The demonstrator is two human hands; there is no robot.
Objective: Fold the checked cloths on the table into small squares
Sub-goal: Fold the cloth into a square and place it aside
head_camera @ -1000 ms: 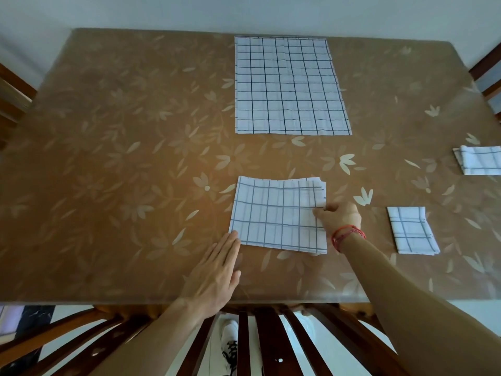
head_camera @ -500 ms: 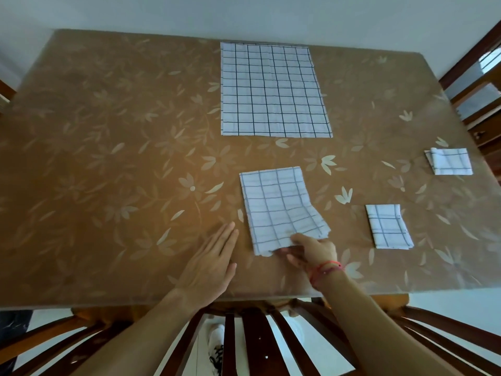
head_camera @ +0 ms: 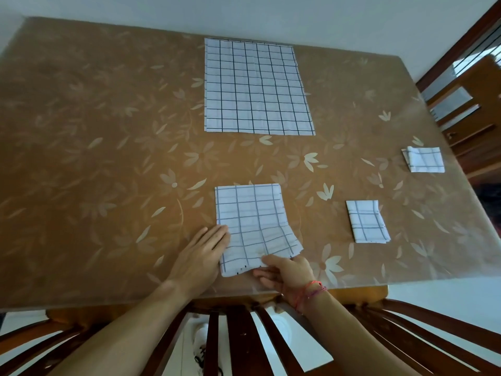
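Head view: left hand (head_camera: pixel 202 256) lies flat, fingers (head_camera: pixel 217 234) straight, pressing the left edge of the half-folded checked cloth (head_camera: pixel 254 213) on the surface (head_camera: pixel 95 158). Beyond it, a spread checked cloth (head_camera: pixel 257 86). Right hand (head_camera: pixel 287 272) pinches its near edge. Rightward sit a near folded square (head_camera: pixel 367 222) and a far folded square (head_camera: pixel 424 159).

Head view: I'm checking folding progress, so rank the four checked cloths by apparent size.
1. flat cloth
2. half-folded cloth
3. near square and far square: about alike; the near one's slight edge may only be nearness to the camera.
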